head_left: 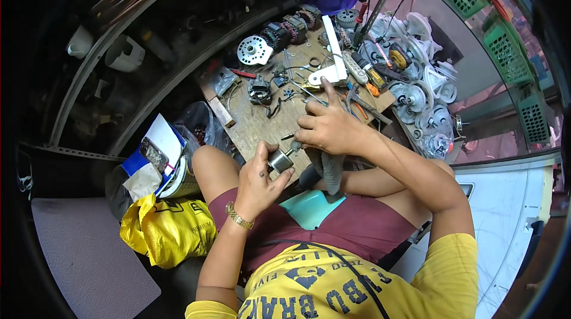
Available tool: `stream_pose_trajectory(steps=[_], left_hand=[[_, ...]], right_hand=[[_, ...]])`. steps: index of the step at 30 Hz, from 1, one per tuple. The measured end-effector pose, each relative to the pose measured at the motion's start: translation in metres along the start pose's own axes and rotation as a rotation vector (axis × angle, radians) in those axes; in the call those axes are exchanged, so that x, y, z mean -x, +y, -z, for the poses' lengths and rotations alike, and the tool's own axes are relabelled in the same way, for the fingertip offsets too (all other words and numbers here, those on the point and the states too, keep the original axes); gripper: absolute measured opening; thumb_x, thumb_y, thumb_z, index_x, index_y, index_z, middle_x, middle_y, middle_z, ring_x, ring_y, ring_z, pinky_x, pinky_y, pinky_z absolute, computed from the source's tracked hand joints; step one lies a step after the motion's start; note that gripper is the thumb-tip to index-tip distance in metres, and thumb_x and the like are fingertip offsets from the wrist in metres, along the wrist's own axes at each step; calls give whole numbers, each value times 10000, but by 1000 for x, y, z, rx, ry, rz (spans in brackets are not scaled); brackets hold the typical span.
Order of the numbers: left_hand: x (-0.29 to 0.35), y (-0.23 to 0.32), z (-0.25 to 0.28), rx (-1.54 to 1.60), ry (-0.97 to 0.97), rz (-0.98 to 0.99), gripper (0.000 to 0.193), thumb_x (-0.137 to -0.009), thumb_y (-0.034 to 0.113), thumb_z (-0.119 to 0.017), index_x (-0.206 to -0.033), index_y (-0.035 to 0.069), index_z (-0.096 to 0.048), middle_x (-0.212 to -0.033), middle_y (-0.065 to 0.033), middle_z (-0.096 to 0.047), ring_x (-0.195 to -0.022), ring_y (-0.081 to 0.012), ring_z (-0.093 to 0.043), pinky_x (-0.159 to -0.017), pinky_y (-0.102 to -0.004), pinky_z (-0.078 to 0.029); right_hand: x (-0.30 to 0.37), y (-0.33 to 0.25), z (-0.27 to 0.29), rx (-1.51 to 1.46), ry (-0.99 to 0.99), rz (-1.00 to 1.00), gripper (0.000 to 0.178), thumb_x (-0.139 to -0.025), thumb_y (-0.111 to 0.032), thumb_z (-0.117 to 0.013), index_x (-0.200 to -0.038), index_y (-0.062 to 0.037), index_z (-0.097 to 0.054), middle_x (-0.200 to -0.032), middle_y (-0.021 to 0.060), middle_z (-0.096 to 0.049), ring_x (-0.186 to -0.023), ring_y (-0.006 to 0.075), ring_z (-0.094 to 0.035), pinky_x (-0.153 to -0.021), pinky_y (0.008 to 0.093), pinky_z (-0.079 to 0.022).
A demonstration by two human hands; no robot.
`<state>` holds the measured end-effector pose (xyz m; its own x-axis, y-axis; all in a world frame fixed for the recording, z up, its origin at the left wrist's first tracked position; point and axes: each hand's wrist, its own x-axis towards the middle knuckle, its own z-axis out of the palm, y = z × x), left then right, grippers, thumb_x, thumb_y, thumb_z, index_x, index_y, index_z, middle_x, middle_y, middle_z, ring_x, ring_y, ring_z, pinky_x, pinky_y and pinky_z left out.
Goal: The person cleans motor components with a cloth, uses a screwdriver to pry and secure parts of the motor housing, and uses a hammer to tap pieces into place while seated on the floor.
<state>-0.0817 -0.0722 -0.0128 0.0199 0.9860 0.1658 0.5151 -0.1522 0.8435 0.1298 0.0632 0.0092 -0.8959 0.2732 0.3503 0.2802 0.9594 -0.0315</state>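
Note:
My left hand [262, 179] grips a shiny metal cylinder [279, 161], with the thumb and fingers around its sides. A thin shaft [292, 150] sticks out of the cylinder toward my right hand. My right hand [324, 128] is right beside that shaft, its index finger stretched forward and the other fingers curled. A short dark rod [288, 137] shows at the curled fingertips; whether they hold it is unclear. Below this hand a grey cloth-like piece [332, 171] hangs down, its top hidden by the palm. The white bracket [327, 73] lies beyond the index fingertip.
The wooden board [256, 134] carries a perforated metal disc [254, 50], a small dark motor part [259, 90], pliers [360, 103] and a yellow-black tool [369, 70]. White plastic parts [416, 102] are heaped at right. A yellow bag [169, 233] stands at left, and a turquoise piece [310, 209] lies on my lap.

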Motion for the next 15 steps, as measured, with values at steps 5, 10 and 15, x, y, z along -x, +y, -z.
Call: stream_pose_trajectory(steps=[5,10,15], left_hand=[[-3,3,-5,-100,2,-22,459,-790,173,-795,-1109,36,-496,-874,-191,-663,-764,-391,-671,-661,-421,-524],[4,5,-5,-155,-35,-6,473,-783,178,-796,-1132,33,-511,-920,-185,-680,-780,-406,-677,-657,-439,-535],[2,10,0,-190,-34,-26,525,-763,127,-829,-1166,14,-512,-917,-177,-686,-792,-349,-703,-689,-369,-545]], right_hand=[[-6,-23,-15,54,-57,51,141,-839,-251,-636,-959,-261,-709,-830,-67,-563,-949,178,-584,-1129,803,-142],[6,-6,-9,-74,-4,30,123,-833,-302,-668,-948,-271,-702,-872,-55,-584,-960,197,-579,-1123,800,-148],[32,17,3,74,23,-95,173,-793,-310,-729,-956,-252,-719,-882,-19,-563,-973,242,-554,-1119,734,-244]])
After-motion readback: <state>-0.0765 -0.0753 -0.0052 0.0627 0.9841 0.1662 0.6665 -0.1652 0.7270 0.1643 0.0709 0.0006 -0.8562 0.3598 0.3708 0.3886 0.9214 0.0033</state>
